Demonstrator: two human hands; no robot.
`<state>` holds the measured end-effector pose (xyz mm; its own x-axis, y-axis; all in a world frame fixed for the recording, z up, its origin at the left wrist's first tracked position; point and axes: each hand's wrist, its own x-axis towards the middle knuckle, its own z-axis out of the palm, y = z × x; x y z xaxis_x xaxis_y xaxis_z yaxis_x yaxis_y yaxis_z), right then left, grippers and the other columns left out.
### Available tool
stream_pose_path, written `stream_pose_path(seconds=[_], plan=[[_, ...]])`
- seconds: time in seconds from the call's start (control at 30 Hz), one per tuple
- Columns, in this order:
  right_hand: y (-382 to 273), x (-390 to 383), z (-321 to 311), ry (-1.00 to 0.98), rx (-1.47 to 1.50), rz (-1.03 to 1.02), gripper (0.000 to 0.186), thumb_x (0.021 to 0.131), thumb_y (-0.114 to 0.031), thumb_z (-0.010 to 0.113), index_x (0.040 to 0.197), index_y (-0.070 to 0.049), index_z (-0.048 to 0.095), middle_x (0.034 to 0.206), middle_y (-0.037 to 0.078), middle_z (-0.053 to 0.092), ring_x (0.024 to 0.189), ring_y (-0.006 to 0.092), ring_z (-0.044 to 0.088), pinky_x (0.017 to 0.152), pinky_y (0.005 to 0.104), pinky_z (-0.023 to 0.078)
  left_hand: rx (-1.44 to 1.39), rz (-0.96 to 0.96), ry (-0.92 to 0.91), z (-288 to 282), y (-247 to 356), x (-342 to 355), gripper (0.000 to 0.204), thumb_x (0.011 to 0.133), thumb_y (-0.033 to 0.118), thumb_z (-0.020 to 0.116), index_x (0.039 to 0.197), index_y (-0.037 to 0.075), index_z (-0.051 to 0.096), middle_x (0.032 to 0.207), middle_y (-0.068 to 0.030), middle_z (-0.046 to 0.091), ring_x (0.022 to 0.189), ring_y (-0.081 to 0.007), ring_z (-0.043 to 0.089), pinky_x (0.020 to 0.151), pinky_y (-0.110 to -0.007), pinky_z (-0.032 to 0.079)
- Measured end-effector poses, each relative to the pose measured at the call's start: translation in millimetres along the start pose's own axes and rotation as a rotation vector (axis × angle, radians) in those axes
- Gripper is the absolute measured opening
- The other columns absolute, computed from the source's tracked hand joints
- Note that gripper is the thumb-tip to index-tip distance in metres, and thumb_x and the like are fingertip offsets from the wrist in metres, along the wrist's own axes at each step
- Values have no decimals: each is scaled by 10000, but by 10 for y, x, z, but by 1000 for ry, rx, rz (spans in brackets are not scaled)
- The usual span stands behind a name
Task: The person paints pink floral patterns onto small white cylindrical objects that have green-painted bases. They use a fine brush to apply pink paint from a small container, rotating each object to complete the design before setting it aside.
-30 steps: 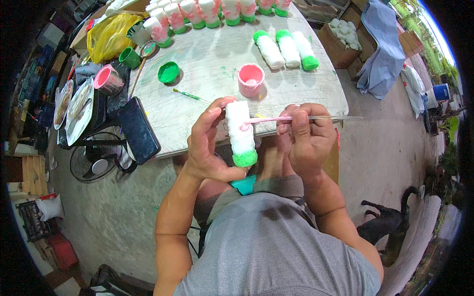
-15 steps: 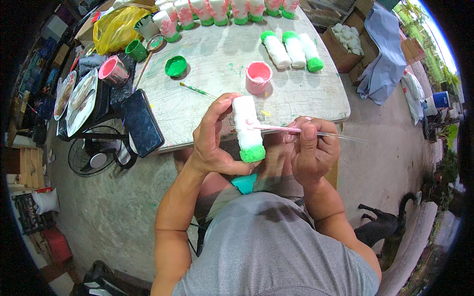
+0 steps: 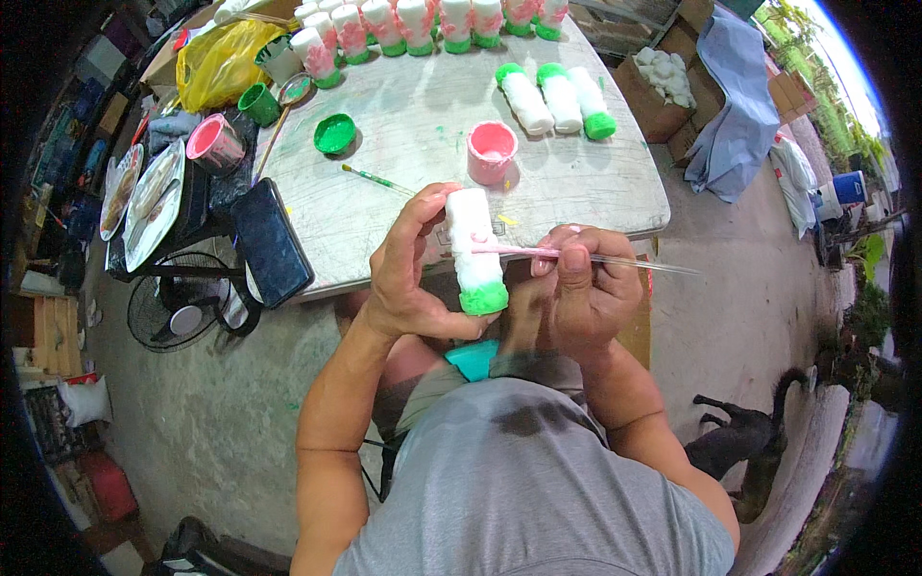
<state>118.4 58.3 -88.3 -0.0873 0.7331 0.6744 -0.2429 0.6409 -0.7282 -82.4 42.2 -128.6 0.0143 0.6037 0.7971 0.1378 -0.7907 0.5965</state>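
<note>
White cylinder: the bumpy white cylinder is above the near edge of the table, in front of the person, far end tipped slightly left; its near end is green, and a small pink patch shows on its side
Left hand: the left hand pinches the cylinder end to end, fingertips at the white top and thumb by the green end, palm curved and apart from its side
Right hand: the right hand pinches a clear-handled paintbrush between thumb and fingers, the pink-coated front part pointing left
Brush tip: touching the cylinder at the pink patch, around the middle of its length
Pink paint: a pink pot stands on the table just beyond the cylinder
Green paint: a shallow green dish sits left of the pink pot, with a second paintbrush lying near it
Three lying pieces: white cylinders with green ends rest side by side at the far right, two with green ends away, the third with its green end toward the person
Standing row: pink-marked cylinders with green bases crowd the far edge
Left edge: a black phone lies at the table's near left corner
Floor at right: a black animal
</note>
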Motion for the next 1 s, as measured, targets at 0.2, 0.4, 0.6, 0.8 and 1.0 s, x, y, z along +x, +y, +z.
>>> stream_pose_path(seconds=[0.2,0.4,0.6,0.8,1.0], plan=[[-65,43,-99,90,194,154,123,1055,-105,608,1049,-5,538,888,115,658,763,136,608,726,295,538,24,7,2,8,0,3,1163,529,188,972,1500,-39,372,1445,-276,523,1331,-353,561,1131,-432,453],[-25,-49,3,32,-8,84,123,1071,-113,579,1079,-3,524,887,119,643,753,119,578,696,265,515,98,36,-15,25,-5,19,1175,524,182,977,1515,7,369,1442,-283,522,1333,-381,554,1132,-464,444],[-51,74,-186,18,75,91,117,1065,-100,583,1081,-4,519,886,116,632,770,128,593,712,270,522,187,86,-27,-13,-52,47,1262,527,177,995,1575,74,299,1506,-266,474,1375,-361,509,1095,-456,437],[-98,157,-201,-86,-124,-100,144,1042,-120,627,1078,-8,543,902,133,658,766,199,645,707,327,551,168,43,-32,6,60,23,1318,514,221,1024,1591,126,270,1511,-250,481,1354,-338,512,982,-392,442],[-162,91,-156,-231,-334,-286,96,1000,-66,646,1056,-20,583,910,167,687,801,294,709,709,373,572,197,59,-48,24,34,20,1322,505,216,1024,1589,127,274,1506,-246,479,1349,-348,516,992,-417,451]])
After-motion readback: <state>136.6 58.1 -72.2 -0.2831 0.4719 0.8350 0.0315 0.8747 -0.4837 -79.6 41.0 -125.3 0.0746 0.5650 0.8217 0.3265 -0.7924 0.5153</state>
